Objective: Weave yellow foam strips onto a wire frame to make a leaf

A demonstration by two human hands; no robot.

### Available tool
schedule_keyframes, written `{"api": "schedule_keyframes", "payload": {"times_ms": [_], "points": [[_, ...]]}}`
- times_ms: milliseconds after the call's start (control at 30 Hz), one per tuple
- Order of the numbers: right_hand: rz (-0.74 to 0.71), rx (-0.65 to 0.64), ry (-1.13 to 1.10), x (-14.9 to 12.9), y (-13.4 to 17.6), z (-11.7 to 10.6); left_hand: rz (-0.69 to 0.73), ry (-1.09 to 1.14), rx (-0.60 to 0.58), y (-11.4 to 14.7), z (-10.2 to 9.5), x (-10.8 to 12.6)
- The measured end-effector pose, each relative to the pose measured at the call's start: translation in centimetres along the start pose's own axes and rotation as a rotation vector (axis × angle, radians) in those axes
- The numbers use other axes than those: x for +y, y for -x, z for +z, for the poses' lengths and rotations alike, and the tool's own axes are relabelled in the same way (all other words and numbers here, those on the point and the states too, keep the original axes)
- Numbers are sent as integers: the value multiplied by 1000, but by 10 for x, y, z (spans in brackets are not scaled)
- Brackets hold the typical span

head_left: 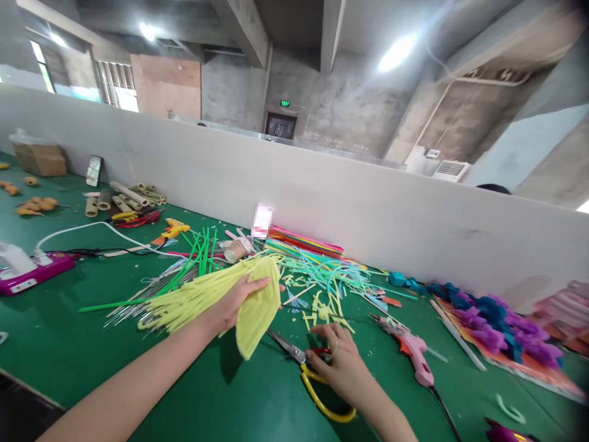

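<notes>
My left hand [237, 301] is closed on a flat, fan-shaped bundle of pale yellow pipe cleaners [261, 307], raised above the table. Beneath that wrist, more loose yellow pipe cleaners [184, 299] spread out to the left. Scissors [294, 353] with yellow and red handles lie in front, their blades pointing towards the fan. My right hand [338, 359] is at the handles, with thumb and index finger on either side of the red part; its palm hides some of the loops. Short yellow offcuts [324, 310] lie just beyond its fingers.
A pink glue gun [416, 356] with a black cord lies on the right, near purple and blue fuzzy pieces [497, 319]. Turquoise pipe cleaners [322, 267] lie along the white partition [350, 202]. On the left are a yellow glue gun [175, 229], a purple power strip [41, 273] and bamboo pieces [131, 196].
</notes>
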State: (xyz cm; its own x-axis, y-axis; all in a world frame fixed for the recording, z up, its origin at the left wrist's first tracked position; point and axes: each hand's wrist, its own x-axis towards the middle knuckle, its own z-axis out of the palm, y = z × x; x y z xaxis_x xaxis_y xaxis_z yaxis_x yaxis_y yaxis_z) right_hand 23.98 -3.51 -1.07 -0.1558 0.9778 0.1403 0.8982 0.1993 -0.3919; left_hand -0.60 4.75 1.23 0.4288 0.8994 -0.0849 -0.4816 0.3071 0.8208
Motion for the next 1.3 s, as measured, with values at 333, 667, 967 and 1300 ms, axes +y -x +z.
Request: {"api": "schedule_keyframes", "payload": {"times_ms": [333,667,967,1300], "points": [[-50,-234,-44,-13,12,-22,-85,-104,-365,11,2,7],[-58,-119,133,-11,13,7,-270,-255,-519,8,-5,7],[167,163,-472,14,-1,13,-287,-705,-446,5,-8,-9],[-17,216,-430,16,5,6,-64,-1069,-390,4,-7,-5]]}}
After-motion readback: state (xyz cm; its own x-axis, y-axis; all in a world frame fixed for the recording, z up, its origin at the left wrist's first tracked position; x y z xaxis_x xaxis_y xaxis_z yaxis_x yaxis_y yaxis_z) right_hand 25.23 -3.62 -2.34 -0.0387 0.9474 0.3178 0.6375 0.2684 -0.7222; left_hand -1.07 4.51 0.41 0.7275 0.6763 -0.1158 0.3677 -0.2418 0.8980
